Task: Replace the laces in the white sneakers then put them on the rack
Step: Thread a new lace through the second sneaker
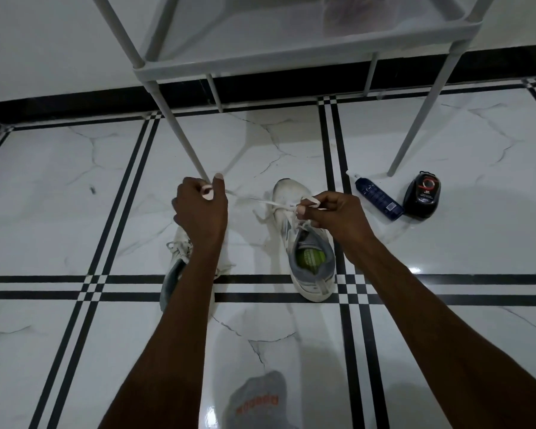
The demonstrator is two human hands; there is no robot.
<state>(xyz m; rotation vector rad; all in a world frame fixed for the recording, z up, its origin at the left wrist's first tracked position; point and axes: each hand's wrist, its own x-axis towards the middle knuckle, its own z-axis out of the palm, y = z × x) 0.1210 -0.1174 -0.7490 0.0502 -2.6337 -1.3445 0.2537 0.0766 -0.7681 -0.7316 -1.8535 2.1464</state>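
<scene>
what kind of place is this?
Probably a home, maybe an entryway or a room corner. Cues: glossy marble-look tile floor with black stripes, a white shoe rack against the wall, and a spray bottle lying beside a shoe polish container.

**Dim room, glossy floor, wide-angle bend**

The light is low and cool, and the scene looks underexposed. The polished floor (446,134) mirrors what stands over it: a small bright glare spot sits right of centre, and soft grey reflections and shadows spread beneath the rack (291,61). Straight tile lines bow toward the frame edges. The rack's upper shelf is soft and hazy; detail in the dark forearms is muddy.
</scene>
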